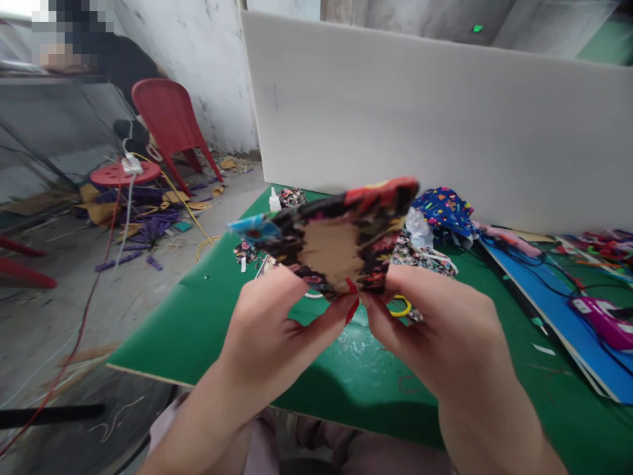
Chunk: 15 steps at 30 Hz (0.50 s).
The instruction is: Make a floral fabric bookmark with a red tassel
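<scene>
Above the green table, I hold a piece covered in dark floral fabric (378,244) with both hands. Its near side shows a bare tan patch, and the fabric edges are folded over around it. My left hand (277,323) is closed on the lower left edge. My right hand (440,323) grips the lower right edge, and the two thumbs nearly meet at the bottom point. Something small and red (351,285) shows there; I cannot make out what it is. Most of my other fingers are hidden behind the piece. Behind it lie floral fabric pieces (425,258) and a yellow ring (400,306).
The green table (198,330) carries a small white bottle (273,200), blue patterned fabric (448,210), a glue gun (514,239) with a cable, a blue board (548,300) and a magenta device (606,321). A white panel (420,125) stands behind. At left, a person sits near a red chair (168,119).
</scene>
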Motion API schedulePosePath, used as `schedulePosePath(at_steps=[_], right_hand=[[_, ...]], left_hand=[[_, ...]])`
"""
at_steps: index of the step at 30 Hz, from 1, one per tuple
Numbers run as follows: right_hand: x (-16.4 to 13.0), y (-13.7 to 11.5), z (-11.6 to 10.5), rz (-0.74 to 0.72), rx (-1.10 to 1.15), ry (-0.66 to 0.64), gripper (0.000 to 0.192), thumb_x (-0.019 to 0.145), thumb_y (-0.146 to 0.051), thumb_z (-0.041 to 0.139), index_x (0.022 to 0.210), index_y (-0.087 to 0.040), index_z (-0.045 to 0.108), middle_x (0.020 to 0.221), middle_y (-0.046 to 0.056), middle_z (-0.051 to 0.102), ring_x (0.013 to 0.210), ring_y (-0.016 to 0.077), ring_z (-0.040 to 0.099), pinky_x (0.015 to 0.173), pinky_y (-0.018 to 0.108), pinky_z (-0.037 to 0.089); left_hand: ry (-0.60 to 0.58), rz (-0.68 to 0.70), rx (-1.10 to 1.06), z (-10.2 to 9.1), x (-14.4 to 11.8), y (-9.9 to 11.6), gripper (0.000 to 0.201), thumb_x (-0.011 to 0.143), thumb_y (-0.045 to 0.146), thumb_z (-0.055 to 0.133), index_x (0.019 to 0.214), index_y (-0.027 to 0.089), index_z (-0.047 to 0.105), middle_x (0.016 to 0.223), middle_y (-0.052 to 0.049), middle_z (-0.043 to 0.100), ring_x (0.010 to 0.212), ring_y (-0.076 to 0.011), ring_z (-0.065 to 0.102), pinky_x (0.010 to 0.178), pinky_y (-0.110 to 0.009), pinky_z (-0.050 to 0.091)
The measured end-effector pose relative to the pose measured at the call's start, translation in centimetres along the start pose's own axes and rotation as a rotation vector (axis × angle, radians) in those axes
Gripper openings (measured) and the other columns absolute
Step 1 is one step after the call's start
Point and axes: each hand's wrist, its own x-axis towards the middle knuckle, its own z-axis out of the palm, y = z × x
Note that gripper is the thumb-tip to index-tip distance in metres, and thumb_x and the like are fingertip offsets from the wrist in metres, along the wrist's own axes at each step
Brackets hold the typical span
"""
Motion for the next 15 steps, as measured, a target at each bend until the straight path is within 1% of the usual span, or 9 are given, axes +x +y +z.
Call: schedulePosePath(at_steps=[4,7,9,11,15], right_hand=[[0.07,-0.09,0.06,0.002,0.001,-0.019,0.015,0.083,-0.021,0.051,0.095,-0.020,0.061,0.078,0.000,0.066,0.065,0.0102,0.060,0.061,0.021,0.046],[0.22,-0.19,-0.01,0.006,-0.003,-0.038,0.015,0.084,-0.020,0.050,0.094,-0.019,0.061,0.075,-0.001,0.064,0.064,0.0094,0.058,0.061,0.020,0.044],[0.24,-0.24,-0.06,0.007,-0.005,-0.045,0.014,0.084,-0.020,0.050,0.093,-0.020,0.061,0.073,-0.002,0.063,0.064,0.0095,0.058,0.060,0.021,0.044],[0.19,-0.24,-0.07,0.004,-0.003,-0.043,0.013,0.084,-0.020,0.050,0.092,-0.020,0.060,0.073,-0.002,0.063,0.063,0.0098,0.058,0.060,0.021,0.044],[0.21,-0.08,0.07,0.003,0.001,-0.028,0.014,0.083,-0.019,0.050,0.093,-0.020,0.059,0.075,-0.001,0.064,0.065,0.0108,0.059,0.060,0.022,0.045]], left_hand=[[-0.042,-0.056,-0.061,-0.14,-0.24,-0.35,0.025,0.070,0.010,0.067,0.088,0.026,0.062,0.085,0.004,0.066,0.076,-0.0145,0.063,0.073,-0.025,0.052],[-0.004,-0.105,-0.096,-0.15,-0.30,-0.44,0.027,0.070,0.009,0.067,0.090,0.026,0.063,0.090,0.003,0.066,0.084,-0.0158,0.063,0.082,-0.027,0.052],[0.006,-0.124,-0.113,-0.09,-0.28,-0.45,0.030,0.070,0.009,0.067,0.095,0.025,0.063,0.094,0.002,0.066,0.087,-0.0163,0.063,0.084,-0.027,0.052],[-0.007,-0.129,-0.114,-0.05,-0.24,-0.46,0.032,0.069,0.009,0.068,0.097,0.025,0.063,0.095,0.002,0.067,0.087,-0.0157,0.063,0.084,-0.025,0.051],[-0.011,-0.106,-0.090,-0.12,-0.23,-0.47,0.027,0.070,0.009,0.067,0.091,0.025,0.065,0.092,0.003,0.067,0.087,-0.0157,0.063,0.083,-0.025,0.052]])
